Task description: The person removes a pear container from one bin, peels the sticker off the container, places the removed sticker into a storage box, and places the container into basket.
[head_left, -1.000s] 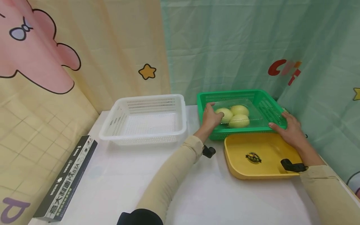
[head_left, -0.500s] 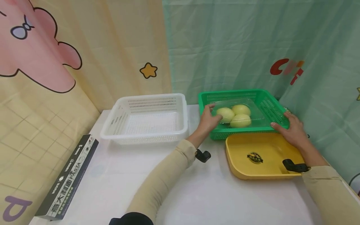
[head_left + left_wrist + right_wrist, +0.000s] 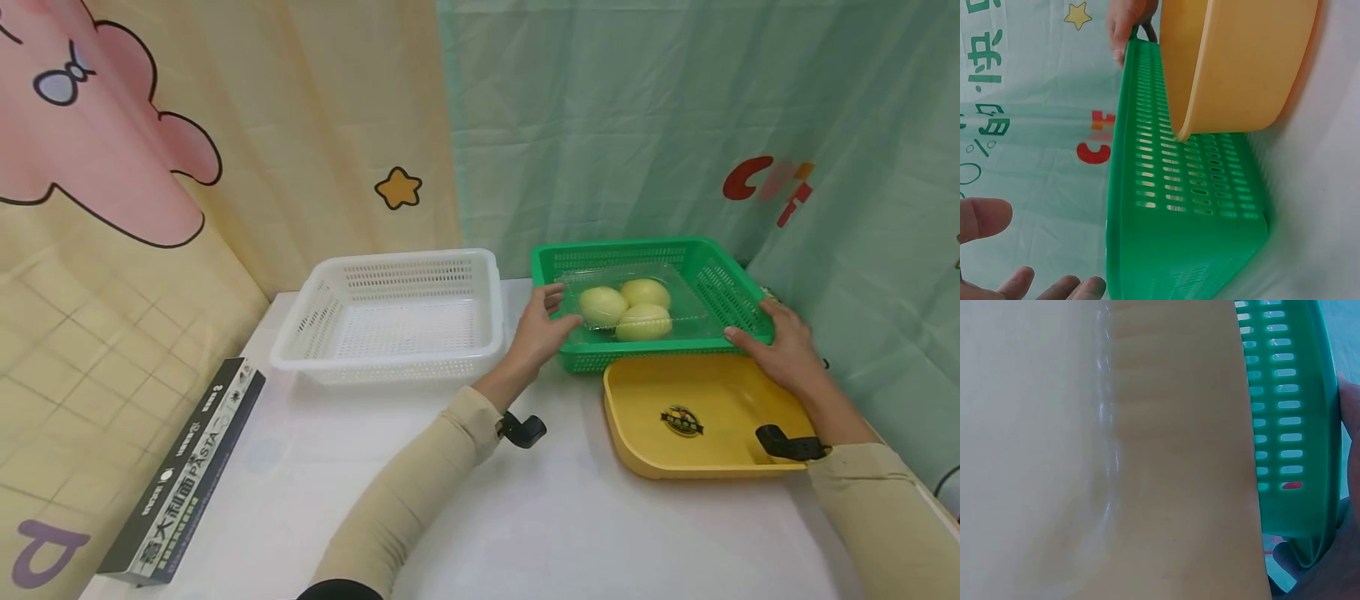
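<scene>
A green basket (image 3: 723, 292) stands at the back right. Inside it sits a clear plastic container (image 3: 686, 304) with three pale yellow-green round fruits (image 3: 643, 322). My left hand (image 3: 538, 327) hovers by the basket's left rim, thumb and fingers spread with nothing between them; the left wrist view shows those fingers (image 3: 1060, 289) apart from the rim. At the opposite front corner, my right hand (image 3: 783, 346) grips the basket's rim, thumb on the near side. In the right wrist view that hand (image 3: 1335, 559) wraps the green corner and is partly cut off by the frame.
A yellow tray (image 3: 720, 454) lies directly in front of the green basket, beneath the right wrist. To the left stands a white basket (image 3: 390, 367). A long black pasta box (image 3: 183, 475) lies along the table's left edge. Curtains (image 3: 585, 150) hang behind.
My left hand has let go of the clear container's left end and drawn back left, out over the basket's rim. The right hand keeps its grip on the corner.
</scene>
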`<state>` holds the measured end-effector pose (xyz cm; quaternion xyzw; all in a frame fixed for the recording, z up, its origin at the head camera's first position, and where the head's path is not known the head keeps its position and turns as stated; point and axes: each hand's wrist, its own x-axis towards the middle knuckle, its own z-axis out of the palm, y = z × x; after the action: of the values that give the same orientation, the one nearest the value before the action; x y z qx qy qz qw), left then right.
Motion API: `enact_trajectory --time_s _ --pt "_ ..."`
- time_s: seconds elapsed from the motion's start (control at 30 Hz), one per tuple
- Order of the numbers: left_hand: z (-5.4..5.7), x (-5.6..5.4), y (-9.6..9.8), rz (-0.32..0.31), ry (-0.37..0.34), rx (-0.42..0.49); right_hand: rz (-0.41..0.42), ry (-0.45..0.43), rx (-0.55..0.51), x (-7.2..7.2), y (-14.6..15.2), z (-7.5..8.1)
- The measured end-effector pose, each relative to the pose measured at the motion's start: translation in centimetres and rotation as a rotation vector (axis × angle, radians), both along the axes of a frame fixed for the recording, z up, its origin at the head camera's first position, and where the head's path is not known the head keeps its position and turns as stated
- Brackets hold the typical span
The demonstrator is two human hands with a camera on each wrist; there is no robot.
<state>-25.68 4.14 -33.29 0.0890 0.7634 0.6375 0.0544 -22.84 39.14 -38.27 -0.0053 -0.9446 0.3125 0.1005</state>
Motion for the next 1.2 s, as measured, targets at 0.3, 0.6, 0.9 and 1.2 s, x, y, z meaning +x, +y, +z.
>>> enact_trajectory --time_s 0.3,0.6,0.9,1.2 --pt "0.0 0.9 -2.1 -0.006 -0.014 0.039 -0.003 0.010 -0.004 0.1 -0.2 0.0" --pt "0.3 2.1 -5.0 -0.014 0.001 0.051 -0.004 0.019 0.015 0.1 -0.3 0.1" --pt "0.7 3.4 -7.5 -0.009 0.022 0.043 -0.007 0.045 0.035 0.3 -0.4 0.5" --pt "-0.2 3.8 -8.9 0.032 0.035 0.028 -0.004 0.070 0.042 0.8 -0.8 1.1"
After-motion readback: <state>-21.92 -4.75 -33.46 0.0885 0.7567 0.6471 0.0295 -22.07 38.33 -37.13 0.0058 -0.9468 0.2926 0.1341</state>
